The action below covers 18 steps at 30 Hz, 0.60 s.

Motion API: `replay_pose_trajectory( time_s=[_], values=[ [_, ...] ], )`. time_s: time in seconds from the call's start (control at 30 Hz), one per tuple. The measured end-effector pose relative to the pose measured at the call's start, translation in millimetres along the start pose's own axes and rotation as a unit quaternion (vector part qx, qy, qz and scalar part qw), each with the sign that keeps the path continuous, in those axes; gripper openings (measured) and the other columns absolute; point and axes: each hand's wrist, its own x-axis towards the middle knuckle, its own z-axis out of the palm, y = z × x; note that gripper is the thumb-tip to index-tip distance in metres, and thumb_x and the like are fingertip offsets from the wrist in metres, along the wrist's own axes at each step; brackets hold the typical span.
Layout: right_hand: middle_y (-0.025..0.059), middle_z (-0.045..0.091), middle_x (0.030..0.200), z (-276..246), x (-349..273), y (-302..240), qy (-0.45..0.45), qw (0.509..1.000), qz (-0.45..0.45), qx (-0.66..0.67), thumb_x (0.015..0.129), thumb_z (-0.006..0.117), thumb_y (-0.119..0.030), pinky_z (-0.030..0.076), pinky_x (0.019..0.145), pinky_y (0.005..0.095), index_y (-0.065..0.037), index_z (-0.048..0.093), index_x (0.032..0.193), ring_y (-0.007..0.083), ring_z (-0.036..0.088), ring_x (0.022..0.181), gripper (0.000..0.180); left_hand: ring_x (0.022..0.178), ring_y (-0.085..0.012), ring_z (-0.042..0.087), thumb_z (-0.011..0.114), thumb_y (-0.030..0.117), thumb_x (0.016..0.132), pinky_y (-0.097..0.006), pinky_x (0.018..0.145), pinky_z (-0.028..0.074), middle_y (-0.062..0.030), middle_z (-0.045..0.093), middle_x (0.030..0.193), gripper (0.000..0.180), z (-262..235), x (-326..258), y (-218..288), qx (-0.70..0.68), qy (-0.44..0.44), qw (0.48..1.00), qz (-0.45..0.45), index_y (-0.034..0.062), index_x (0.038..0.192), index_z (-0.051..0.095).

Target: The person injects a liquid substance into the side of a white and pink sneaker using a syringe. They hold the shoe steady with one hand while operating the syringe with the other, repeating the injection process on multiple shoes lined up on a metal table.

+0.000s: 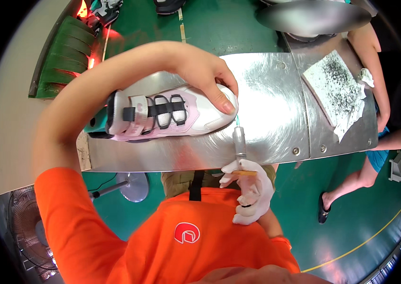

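A white and pink shoe [162,116] with black straps lies on its side on the shiny metal table [266,94]. My left hand [207,75] is bare and grips the shoe at its toe end, thumb pressed on the white toe. My right hand [250,189], in a white glove, holds a syringe-like applicator [239,144] upright. The applicator's thin green tip touches the shoe's sole edge near the toe.
A stained, speckled white sheet [340,90] lies on the table's right wing. Another person's arm [375,61] and leg [352,182] are at the right. A green conveyor [67,52] with more shoes runs at the upper left. A fan [25,222] stands low at the left.
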Motion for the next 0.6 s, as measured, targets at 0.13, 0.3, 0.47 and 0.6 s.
replay_pose_trajectory(
  time_s=[0.13, 0.3, 0.47, 0.6],
  values=[
    [0.0199, 0.057, 0.120, 3.1, 2.6, -33.3, 0.011, 0.998, 0.029, 0.054, 0.051, 0.080, -0.005, 0.049, 0.088, 0.0385, 0.005, 0.044, 0.134, 0.0261, 0.060, 0.096, 0.090, 0.090, -0.0198, 0.062, 0.076, 0.036, 0.082, -0.030, 0.081, 0.048, -0.0100, 0.069, 0.097, 0.045, 8.9, -23.5, 19.5, 0.015, 0.067, 0.997, 0.031, 0.0012, 0.109, 0.068],
    [0.0299, 0.062, 0.093, 29.4, 38.9, -111.6, 0.022, 0.998, 0.014, -0.060, 0.072, 0.078, -0.028, 0.056, 0.060, 0.0436, 0.005, 0.046, 0.124, 0.0360, 0.065, 0.070, 0.070, 0.096, -0.0182, 0.060, 0.075, 0.023, 0.073, -0.029, 0.085, 0.046, -0.0077, 0.063, 0.103, 0.037, 17.5, -110.9, 49.7, -0.026, 0.288, 0.941, 0.179, 0.0017, 0.102, 0.068],
    [0.0290, 0.061, 0.096, 61.8, 126.4, -152.4, -0.097, 0.989, 0.061, -0.096, 0.071, 0.077, -0.033, 0.056, 0.059, 0.0409, 0.005, 0.043, 0.130, 0.0341, 0.065, 0.070, 0.078, 0.102, -0.0189, 0.059, 0.074, 0.027, 0.079, -0.031, 0.088, 0.047, -0.0125, 0.060, 0.111, 0.053, 46.0, -163.8, 11.9, -0.124, 0.468, 0.803, 0.349, -0.0076, 0.117, 0.058],
    [0.0282, 0.061, 0.098, 86.7, 182.3, -144.9, -0.177, 0.965, 0.165, -0.101, 0.071, 0.076, -0.037, 0.057, 0.058, 0.0387, 0.006, 0.040, 0.134, 0.0325, 0.065, 0.071, 0.085, 0.105, -0.0149, 0.056, 0.072, 0.037, 0.087, -0.027, 0.087, 0.046, -0.0066, 0.057, 0.117, 0.059, 72.2, -167.1, -28.9, -0.120, 0.590, 0.728, 0.329, -0.0038, 0.126, 0.058]
  ],
)
